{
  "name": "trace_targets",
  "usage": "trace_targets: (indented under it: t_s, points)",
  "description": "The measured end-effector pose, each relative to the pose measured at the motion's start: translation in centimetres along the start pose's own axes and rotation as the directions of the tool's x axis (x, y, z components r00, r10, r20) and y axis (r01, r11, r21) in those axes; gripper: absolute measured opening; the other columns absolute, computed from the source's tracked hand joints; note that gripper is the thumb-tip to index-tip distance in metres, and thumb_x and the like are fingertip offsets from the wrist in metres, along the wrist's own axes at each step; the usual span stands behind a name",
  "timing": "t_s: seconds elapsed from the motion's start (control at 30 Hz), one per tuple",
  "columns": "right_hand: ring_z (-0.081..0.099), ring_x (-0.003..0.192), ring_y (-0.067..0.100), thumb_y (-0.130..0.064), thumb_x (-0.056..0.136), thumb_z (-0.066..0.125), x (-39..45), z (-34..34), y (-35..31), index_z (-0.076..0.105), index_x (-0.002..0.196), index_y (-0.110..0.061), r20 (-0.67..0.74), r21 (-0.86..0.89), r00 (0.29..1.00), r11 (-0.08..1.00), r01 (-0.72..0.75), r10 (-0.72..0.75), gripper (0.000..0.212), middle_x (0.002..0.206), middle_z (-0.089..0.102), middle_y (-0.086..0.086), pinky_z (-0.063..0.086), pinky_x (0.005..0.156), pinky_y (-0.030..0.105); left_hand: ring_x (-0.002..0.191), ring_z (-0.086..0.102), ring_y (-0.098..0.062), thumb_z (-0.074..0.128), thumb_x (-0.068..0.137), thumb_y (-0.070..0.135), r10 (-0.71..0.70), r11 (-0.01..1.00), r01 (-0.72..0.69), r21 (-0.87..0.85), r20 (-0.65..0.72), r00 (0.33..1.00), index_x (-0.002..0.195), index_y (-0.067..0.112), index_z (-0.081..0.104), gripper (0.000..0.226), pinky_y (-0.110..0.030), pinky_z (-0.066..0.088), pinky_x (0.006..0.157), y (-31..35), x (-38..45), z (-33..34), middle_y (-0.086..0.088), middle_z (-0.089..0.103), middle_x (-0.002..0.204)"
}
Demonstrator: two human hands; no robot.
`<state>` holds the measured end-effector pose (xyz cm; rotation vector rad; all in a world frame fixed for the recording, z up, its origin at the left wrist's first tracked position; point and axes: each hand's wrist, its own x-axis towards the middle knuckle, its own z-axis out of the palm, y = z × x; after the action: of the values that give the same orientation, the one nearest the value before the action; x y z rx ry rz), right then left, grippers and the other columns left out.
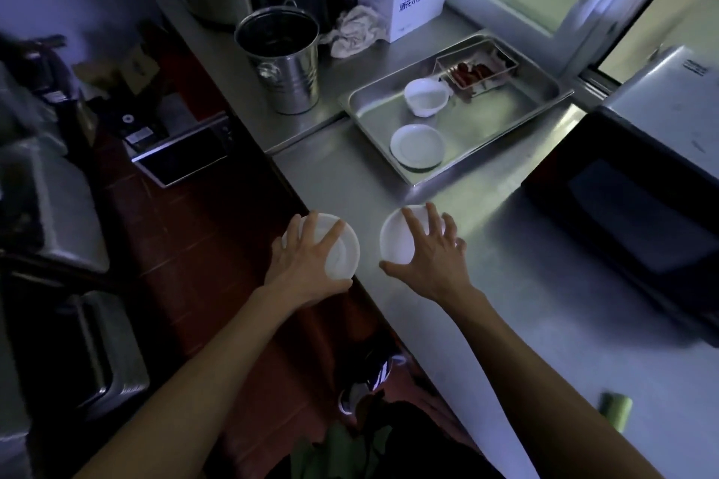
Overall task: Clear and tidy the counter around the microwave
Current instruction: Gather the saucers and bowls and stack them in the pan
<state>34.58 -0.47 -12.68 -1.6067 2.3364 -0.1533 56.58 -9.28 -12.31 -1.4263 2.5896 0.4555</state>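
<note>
Each grip clamps a white dish, left hand (307, 264) on one dish (338, 249) and right hand (432, 261) on another (397, 237), likely bound for the tray (486, 152) ahead.

Four white dishes: two saucers (338, 249) (397, 237) under the hands, one saucer (417, 147) and one small bowl (426, 95) in the single steel tray (505, 121). One metal bucket (284, 62), one microwave (630, 218), one white carton (412, 0).

White dish (342, 249) under each hand (307, 264)
</note>
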Motion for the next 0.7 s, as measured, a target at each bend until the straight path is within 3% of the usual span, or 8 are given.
trace_targets:
  t_s: [0.43,0.7]
  points:
    - [0.005,0.149,0.04,-0.076,0.068,0.068,8.1,-4.6,4.3,0.011,0.155,-0.039,-0.055,0.096,0.983,0.981,-0.17,0.176,0.11,0.166,0.001,0.003,0.027,0.111,0.065,0.147,-0.005,-0.034,0.062,0.065,0.076,0.171,0.983,-0.174,0.062,0.052,0.984,0.151,0.047,-0.001,0.111,-0.06,0.019,0.112,4.5,13.9,-5.3,-0.001,-0.013,0.161]
    - [0.01,0.147,0.039,-0.073,0.068,0.068,10.9,-5.5,7.0,0.015,0.155,-0.038,-0.087,0.106,0.937,0.939,-0.328,0.338,0.108,0.164,0.002,0.002,0.032,0.106,0.062,0.147,0.002,-0.037,0.062,0.063,0.078,0.331,0.941,-0.334,0.06,0.052,0.942,0.15,0.049,0.002,0.11,-0.062,0.027,0.11,6.8,22.7,-6.2,-0.001,-0.003,0.16]
